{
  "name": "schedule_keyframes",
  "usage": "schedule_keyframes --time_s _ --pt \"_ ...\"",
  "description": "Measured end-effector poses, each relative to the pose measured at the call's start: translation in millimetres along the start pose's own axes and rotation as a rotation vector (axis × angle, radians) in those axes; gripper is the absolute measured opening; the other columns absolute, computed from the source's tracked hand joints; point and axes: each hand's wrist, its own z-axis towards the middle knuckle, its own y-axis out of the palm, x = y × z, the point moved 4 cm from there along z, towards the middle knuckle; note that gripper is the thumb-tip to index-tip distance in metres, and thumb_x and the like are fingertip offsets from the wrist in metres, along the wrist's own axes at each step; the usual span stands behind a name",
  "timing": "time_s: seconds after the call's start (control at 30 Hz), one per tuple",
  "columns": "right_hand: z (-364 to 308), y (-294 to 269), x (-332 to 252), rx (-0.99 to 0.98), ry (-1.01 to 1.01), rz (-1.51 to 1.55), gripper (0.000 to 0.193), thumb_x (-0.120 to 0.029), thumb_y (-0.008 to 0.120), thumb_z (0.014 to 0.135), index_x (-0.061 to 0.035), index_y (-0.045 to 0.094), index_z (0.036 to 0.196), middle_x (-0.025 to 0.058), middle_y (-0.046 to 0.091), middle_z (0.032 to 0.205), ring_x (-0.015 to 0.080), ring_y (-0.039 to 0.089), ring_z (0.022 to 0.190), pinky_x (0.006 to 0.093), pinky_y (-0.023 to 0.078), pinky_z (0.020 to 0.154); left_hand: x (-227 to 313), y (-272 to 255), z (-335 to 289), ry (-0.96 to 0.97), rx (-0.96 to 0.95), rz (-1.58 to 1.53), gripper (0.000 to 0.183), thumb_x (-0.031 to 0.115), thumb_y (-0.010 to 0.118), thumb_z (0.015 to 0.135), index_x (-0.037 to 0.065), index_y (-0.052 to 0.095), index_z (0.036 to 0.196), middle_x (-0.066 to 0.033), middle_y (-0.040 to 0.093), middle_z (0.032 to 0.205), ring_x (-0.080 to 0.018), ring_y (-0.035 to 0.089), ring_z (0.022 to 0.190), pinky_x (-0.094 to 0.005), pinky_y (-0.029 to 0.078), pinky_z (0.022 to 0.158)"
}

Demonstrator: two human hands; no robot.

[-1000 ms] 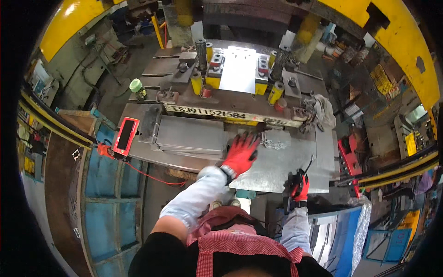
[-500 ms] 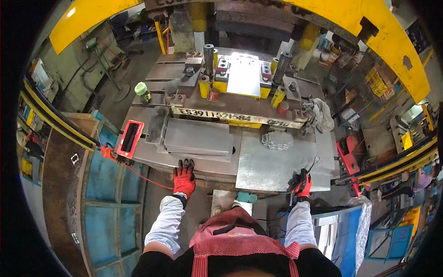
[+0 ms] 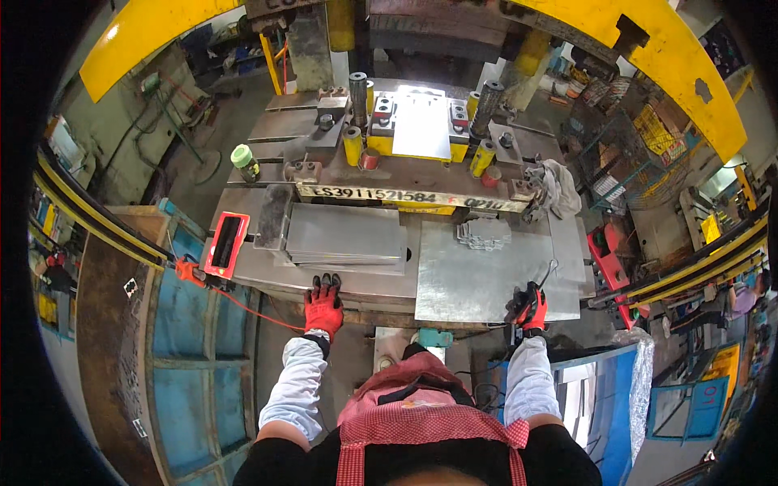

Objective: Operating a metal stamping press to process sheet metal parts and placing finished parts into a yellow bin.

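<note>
My left hand (image 3: 325, 308), in a red glove with black fingertips, lies on the front edge of the metal press bed with its fingers stretched out. Just beyond it is a stack of flat grey sheet-metal blanks (image 3: 344, 231). My right hand (image 3: 530, 308), gloved red and black, is closed around a thin metal rod (image 3: 550, 271) with a small loop at its tip; the grip end is hidden by the fingers. This hand is over the front right of a large flat metal plate (image 3: 454, 283). Small cut metal parts (image 3: 484, 233) are piled at the plate's far side.
A bright flat blank (image 3: 421, 134) lies on the die between dark guide posts (image 3: 358, 97). A red tray (image 3: 227, 245) and a green-capped bottle (image 3: 244, 162) are at left, a grey rag (image 3: 557, 188) at right. Yellow-black bars (image 3: 105, 215) flank the bed.
The view has shifted slightly. Both hands keep nearly the same places and poses, and the rod stays in my right hand.
</note>
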Motion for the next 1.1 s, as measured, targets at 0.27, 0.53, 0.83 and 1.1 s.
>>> schedule_keyframes --time_s 0.27,0.53,0.83,1.1 --pt "-1.6 -1.3 -2.0 0.032 -0.047 -0.007 0.028 -0.035 0.055 0.083 -0.0099 0.045 0.077 0.0089 0.049 0.06 0.0223 0.044 0.04 0.0367 0.038 0.04 -0.1 0.2 1.5 -0.002 -0.011 -0.037 0.056 0.027 0.061 0.072 0.018 0.043 0.125 -0.0085 0.037 0.134 -0.0292 0.024 0.13 -0.0498 0.018 0.104" --pt "3.3 -9.7 1.4 -0.02 -0.022 0.078 0.023 -0.028 0.058 0.083 -0.0096 0.047 0.09 0.0105 0.054 0.063 0.0227 0.049 0.042 0.0378 0.045 0.041 -3.8 5.0 4.2 -0.01 -0.047 -0.033 0.054 0.027 0.058 0.074 0.018 0.043 0.125 -0.0085 0.039 0.132 -0.0303 0.026 0.129 -0.05 0.021 0.102" --pt "-10.3 2.9 -5.4 0.089 -0.114 -0.004 0.027 -0.031 0.059 0.081 -0.0086 0.045 0.079 0.008 0.05 0.059 0.0201 0.045 0.04 0.0326 0.037 0.036 0.8 -0.3 4.4 -0.005 -0.045 0.0 0.053 0.028 0.057 0.075 0.016 0.043 0.124 -0.0097 0.04 0.132 -0.0311 0.028 0.128 -0.0506 0.022 0.101" --pt "-4.2 -8.2 -1.1 -0.036 -0.039 0.082 0.024 -0.025 0.063 0.079 -0.0098 0.048 0.091 0.0122 0.057 0.07 0.022 0.051 0.046 0.0391 0.046 0.041 1.2 -1.2 1.6 -0.008 -0.099 -0.024 0.053 0.028 0.058 0.075 0.015 0.044 0.124 -0.011 0.035 0.136 -0.0323 0.029 0.127 -0.0498 0.023 0.101"
